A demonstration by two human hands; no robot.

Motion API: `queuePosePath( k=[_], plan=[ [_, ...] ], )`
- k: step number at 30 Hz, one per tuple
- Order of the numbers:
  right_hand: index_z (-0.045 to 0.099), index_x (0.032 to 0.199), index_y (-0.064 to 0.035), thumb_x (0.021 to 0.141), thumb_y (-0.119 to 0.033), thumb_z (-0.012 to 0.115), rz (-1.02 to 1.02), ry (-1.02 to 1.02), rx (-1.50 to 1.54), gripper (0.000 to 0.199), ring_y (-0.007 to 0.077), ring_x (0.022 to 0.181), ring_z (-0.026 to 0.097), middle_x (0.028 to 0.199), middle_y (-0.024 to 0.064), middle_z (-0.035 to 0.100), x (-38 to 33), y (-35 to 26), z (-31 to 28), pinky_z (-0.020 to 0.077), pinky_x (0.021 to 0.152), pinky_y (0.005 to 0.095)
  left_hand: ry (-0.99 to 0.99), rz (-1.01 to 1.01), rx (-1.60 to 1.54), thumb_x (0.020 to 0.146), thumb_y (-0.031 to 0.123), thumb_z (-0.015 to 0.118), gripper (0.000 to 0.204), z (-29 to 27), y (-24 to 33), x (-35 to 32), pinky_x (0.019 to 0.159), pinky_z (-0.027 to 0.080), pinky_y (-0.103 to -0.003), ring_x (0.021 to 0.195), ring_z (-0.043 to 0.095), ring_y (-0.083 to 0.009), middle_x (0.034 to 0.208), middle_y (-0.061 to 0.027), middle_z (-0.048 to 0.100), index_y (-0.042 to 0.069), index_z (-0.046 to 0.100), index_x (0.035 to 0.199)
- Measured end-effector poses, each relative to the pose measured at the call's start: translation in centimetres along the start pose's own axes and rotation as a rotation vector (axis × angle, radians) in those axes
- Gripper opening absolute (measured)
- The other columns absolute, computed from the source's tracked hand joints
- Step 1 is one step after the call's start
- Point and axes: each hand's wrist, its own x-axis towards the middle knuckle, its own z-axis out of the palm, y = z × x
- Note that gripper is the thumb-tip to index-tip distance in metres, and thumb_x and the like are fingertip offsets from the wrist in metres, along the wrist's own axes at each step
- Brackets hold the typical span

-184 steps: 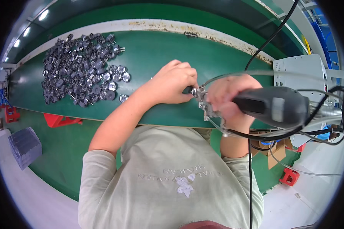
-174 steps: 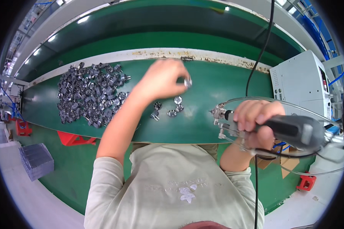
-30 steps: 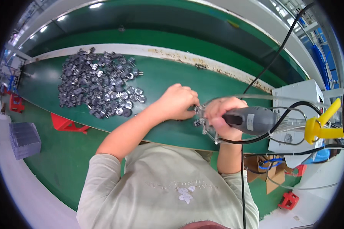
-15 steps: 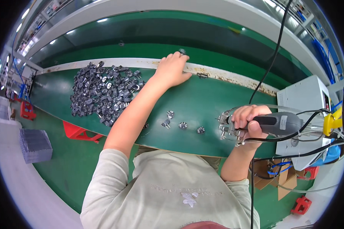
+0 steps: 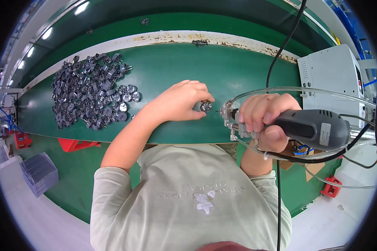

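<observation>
the left hand [image 5: 178, 102] pinches a small metal part [image 5: 205, 106] over the green desk [image 5: 163, 67], just beside the tip of the grey power screwdriver [image 5: 297, 127] gripped in the closed right hand [image 5: 266, 119], with a heap of metal parts [image 5: 90, 92] lying well to the left.

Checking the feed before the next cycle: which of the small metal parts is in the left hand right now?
The single metal part pinched at the left hand fingertips, just ahead of the power tool's tip. All the others lie loose in the pile at left.
</observation>
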Motion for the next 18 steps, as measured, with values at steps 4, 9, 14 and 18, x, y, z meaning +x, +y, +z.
queuePosePath(
  k=[4, 9, 14, 18],
  plan=[
    [0.052, 0.091, -0.0066, 0.09, -0.023, 0.07, -0.005, 0.048, 0.011, 0.024, 0.0183, 0.053, 0.056, 0.065, 0.005, 0.056, 0.3, 1.1, 0.5, 0.0518, 0.058, 0.0392, 0.045, -0.015, -0.045, 0.074, 0.016, 0.079, 0.039, 0.3, -0.5, -0.1, 0.093, 0.049, -0.04, 0.104, 0.062, -0.0295, 0.107, -0.0097, 0.065, 0.006, 0.07, 0.111],
    [0.052, 0.091, -0.0066, 0.091, -0.024, 0.069, 0.003, 0.04, 0.014, 0.025, 0.0184, 0.052, 0.055, 0.064, 0.0048, 0.056, 0.6, 1.8, 0.7, 0.0511, 0.057, 0.0389, 0.12, -0.083, -0.003, 0.072, 0.017, 0.081, 0.037, -0.4, 0.4, -0.5, 0.09, 0.051, -0.04, 0.103, 0.062, -0.0311, 0.103, -0.0107, 0.063, 0.004, 0.069, 0.104],
    [0.052, 0.09, -0.0055, 0.089, -0.021, 0.073, -0.014, 0.032, 0.023, 0.026, 0.0177, 0.053, 0.055, 0.065, 0.0053, 0.056, 0.8, 2.6, 0.8, 0.0512, 0.057, 0.0376, 0.108, -0.07, -0.012, 0.073, 0.018, 0.081, 0.032, -0.3, -0.2, -0.6, 0.09, 0.051, -0.041, 0.104, 0.061, -0.0309, 0.102, -0.0103, 0.062, 0.004, 0.069, 0.098],
    [0.052, 0.088, -0.0032, 0.084, -0.014, 0.081, -0.021, 0.058, 0.074, 0.031, 0.0164, 0.053, 0.053, 0.066, 0.0063, 0.056, 0.8, 2.7, 1.0, 0.0512, 0.055, 0.0352, 0.101, -0.061, -0.008, 0.073, 0.018, 0.081, 0.03, -0.3, -0.3, -0.7, 0.09, 0.051, -0.041, 0.104, 0.061, -0.0306, 0.102, -0.01, 0.062, 0.005, 0.07, 0.098]
  ],
)
